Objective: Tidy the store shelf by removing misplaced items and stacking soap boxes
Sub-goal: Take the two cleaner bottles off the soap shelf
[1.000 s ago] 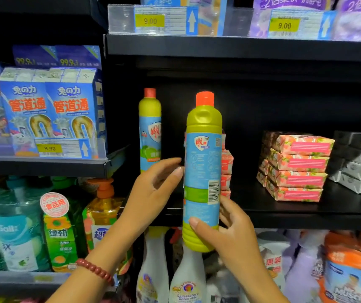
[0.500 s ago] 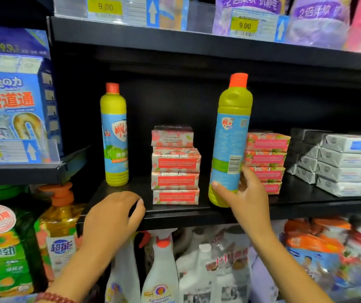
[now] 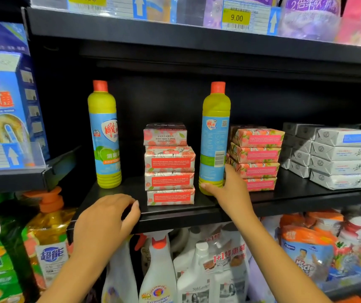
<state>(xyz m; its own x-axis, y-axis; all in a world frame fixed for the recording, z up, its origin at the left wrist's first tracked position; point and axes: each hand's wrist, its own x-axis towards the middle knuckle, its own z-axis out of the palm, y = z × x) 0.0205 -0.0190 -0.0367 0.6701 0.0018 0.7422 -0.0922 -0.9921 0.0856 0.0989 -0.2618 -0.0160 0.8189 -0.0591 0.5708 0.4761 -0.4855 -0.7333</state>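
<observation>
1. Right hand point(image 3: 229, 191): we are gripping the right-hand cleaner bottle point(image 3: 214, 138) low on its body. The thumb is lying across the front of the ribbed base. The other fingers point(image 3: 229, 171) are wrapping round the bottle's right side, just below the barcode. The fingers are therefore clamped on the bottle.

2. Bottle position: it is standing upright near the front of the black shelf point(image 3: 175, 217). It is sitting between the middle stack of pink soap boxes point(image 3: 169, 171) and the right stack of pink soap boxes point(image 3: 258, 154). Its base is meeting the shelf surface; we cannot tell whether its weight is resting there.

3. Bottle appearance: the body is yellow-green with an orange-red cap. A light blue label with a green band is facing us back side out, showing a barcode and a small square code.

4. Left hand point(image 3: 105, 217): we are keeping it at the shelf's front edge, left of the middle stack. Its fingers are loosely curled and holding nothing. We cannot tell whether they are touching the edge.

5. A second matching bottle point(image 3: 106, 136) is standing upright at the shelf's left end, well apart from both hands. Stacked white soap boxes point(image 3: 336, 158) are sitting further right.
</observation>
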